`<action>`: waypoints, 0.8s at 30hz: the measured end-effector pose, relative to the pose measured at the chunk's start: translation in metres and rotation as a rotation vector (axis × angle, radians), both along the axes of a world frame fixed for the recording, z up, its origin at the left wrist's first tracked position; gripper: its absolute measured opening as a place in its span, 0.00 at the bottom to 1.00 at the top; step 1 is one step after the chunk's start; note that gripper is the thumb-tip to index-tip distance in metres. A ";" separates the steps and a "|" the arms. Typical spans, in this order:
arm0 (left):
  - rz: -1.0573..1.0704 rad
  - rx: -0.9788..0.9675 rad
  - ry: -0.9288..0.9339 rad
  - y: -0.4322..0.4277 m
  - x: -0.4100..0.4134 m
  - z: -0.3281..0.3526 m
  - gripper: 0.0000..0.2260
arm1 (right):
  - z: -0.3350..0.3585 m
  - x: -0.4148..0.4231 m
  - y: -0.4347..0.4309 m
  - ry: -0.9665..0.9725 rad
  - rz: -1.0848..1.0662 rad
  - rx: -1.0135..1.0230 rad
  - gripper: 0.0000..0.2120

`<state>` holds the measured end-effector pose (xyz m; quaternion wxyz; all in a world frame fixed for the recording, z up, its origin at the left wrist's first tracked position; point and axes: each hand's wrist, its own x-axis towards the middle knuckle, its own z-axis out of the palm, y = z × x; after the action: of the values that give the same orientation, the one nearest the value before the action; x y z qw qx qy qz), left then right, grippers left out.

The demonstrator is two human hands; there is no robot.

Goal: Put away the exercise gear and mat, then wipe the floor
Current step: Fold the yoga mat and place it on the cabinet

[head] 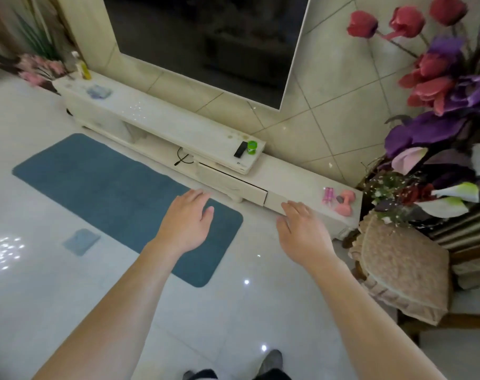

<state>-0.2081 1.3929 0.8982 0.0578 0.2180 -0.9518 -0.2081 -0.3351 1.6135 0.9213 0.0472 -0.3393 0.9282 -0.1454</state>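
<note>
Over the right end of the blue round-cornered mat (110, 187), flat on the glossy white tiled floor (41, 297), your left hand (188, 223) hovers, grip apart, fingers straight. Your right hand (302, 231) is stretched out beside it, grip likewise apart, holding nothing. A pink dumbbell (345, 205) and two magenta handles (328, 196) rest at the low white cabinet's (293, 176) right end. A small blue cloth (81, 241) lies near the mat's long edge.
</note>
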 end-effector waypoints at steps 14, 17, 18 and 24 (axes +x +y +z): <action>0.146 0.015 -0.014 -0.099 0.118 -0.012 0.22 | -0.010 0.097 -0.122 -0.019 0.133 0.044 0.23; 0.179 0.025 -0.018 -0.122 0.129 -0.015 0.22 | -0.016 0.099 -0.151 -0.038 0.170 0.070 0.24; 0.192 0.024 -0.020 -0.131 0.131 -0.017 0.22 | -0.019 0.098 -0.162 -0.037 0.187 0.083 0.24; 0.266 0.021 -0.035 -0.200 0.131 -0.025 0.22 | -0.030 0.088 -0.242 -0.038 0.250 0.095 0.24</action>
<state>-0.0766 1.1933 0.8732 0.0659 0.3463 -0.9131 -0.2048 -0.2472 1.3720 0.8912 0.0986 -0.4468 0.8835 -0.1006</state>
